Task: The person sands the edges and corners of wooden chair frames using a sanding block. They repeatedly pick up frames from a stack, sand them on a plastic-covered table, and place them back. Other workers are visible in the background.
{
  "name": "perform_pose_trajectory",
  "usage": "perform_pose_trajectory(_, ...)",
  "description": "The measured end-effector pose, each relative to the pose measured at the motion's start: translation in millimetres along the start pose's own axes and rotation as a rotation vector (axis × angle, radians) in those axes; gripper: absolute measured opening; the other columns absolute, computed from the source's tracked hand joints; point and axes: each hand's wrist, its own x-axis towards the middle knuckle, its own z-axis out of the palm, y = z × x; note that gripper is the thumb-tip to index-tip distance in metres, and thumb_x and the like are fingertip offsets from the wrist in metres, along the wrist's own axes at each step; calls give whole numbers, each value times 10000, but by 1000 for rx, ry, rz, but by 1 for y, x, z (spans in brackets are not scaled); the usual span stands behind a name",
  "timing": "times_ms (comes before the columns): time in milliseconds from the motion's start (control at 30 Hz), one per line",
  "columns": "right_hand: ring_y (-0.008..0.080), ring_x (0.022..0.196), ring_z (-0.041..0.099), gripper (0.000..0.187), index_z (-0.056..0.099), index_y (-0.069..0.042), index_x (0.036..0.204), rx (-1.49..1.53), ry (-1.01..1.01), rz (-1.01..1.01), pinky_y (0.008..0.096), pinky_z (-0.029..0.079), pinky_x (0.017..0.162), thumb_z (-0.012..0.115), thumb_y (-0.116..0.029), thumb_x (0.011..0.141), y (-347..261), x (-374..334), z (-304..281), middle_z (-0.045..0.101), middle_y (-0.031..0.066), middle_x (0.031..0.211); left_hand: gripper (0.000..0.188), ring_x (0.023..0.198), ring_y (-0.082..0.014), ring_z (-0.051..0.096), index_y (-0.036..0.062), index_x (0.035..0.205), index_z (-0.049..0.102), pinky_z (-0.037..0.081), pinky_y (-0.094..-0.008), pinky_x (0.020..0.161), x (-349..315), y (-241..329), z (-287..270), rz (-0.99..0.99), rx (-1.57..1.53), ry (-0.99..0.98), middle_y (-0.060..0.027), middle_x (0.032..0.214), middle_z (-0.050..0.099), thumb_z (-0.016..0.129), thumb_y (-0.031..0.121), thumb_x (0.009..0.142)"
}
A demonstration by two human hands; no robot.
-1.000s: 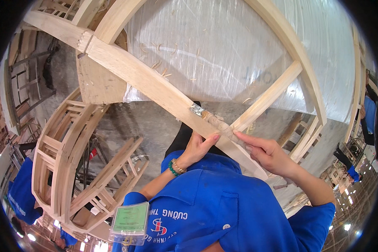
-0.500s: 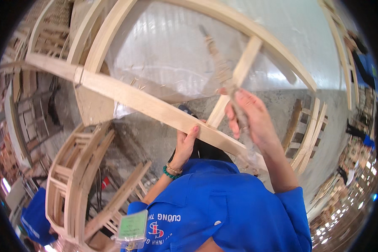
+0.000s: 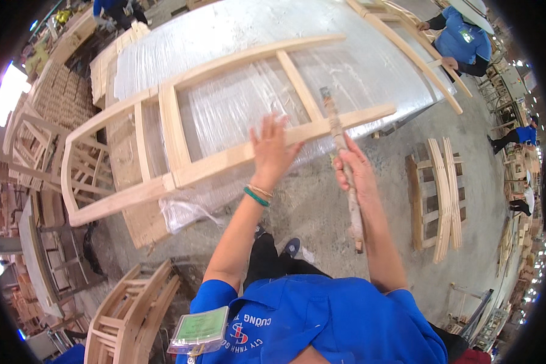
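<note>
Here I see the left hand (image 3: 272, 151) open, fingers spread, palm pressed flat on the near rail of a bare wooden frame (image 3: 182, 136), with nothing in its grip. A green bangle (image 3: 256, 196) sits on that wrist. The right hand (image 3: 353, 175) has its grip closed around the shaft of a long wooden-handled tool (image 3: 344, 170); its upper end reaches past the same rail, just right of the left hand, and its lower end hangs over the concrete floor (image 3: 321, 212). The frame lies tilted on a table (image 3: 358, 54) wrapped in clear plastic sheet, its near rail overhanging the table's edge. Stacked curved wooden frames (image 3: 440, 194) rest on the floor to the right. Another person in blue (image 3: 467, 39) handles a frame at upper right.
</note>
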Motion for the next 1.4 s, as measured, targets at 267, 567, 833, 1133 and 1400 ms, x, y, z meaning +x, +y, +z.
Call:
perform_pose_trajectory(267, 83, 441, 447, 587, 305, -107, 1469, 58, -22, 39, 216, 345, 346, 541, -131, 933, 34, 86, 50, 560, 62, 785, 521, 1022, -289, 584, 92, 1161, 579, 450, -408, 863, -4, -55, 27, 43, -303, -623, -97, 1109, 620, 675, 447, 792)
perform_pose_trajectory(567, 97, 466, 463, 596, 305, -106, 1466, 71, 123, 101, 228, 354, 345, 545, -111, 921, 45, 132, 74, 526, 62, 762, 444, 946, -258, 580, 101, 1092, 584, 442, -392, 766, -1, -57, 28, -16, -330, -611, -67, 981, 612, 701, 388, 775)
perform_pose_trajectory(833, 101, 427, 450, 576, 344, -132, 1452, 0, 193, 104, 238, 336, 323, 552, -107, 915, 47, 141, 89, 532, 43, 716, 436, 933, -263, 566, 105, 1111, 555, 418, -390, 783, 0, -63, 33, -22, -359, -651, -67, 949, 587, 705, 338, 773)
perform_pose_trajectory(1133, 88, 404, 435, 544, 362, -82, 1438, -25, 174, 73, 238, 323, 312, 541, -131, 927, 55, 144, 80, 530, 42, 692, 415, 952, -261, 558, 80, 1099, 567, 412, -398, 791, -1, -64, 27, -28, -401, -646, -76, 971, 588, 690, 328, 789)
perform_pose_trajectory(1400, 76, 390, 417, 548, 353, -82, 1448, -261, 102, 18, 234, 326, 319, 519, -136, 928, 40, 143, 57, 521, 20, 686, 446, 958, -285, 551, 71, 1121, 567, 408, -414, 792, 1, -58, 23, -3, -390, -615, -94, 982, 591, 684, 352, 797)
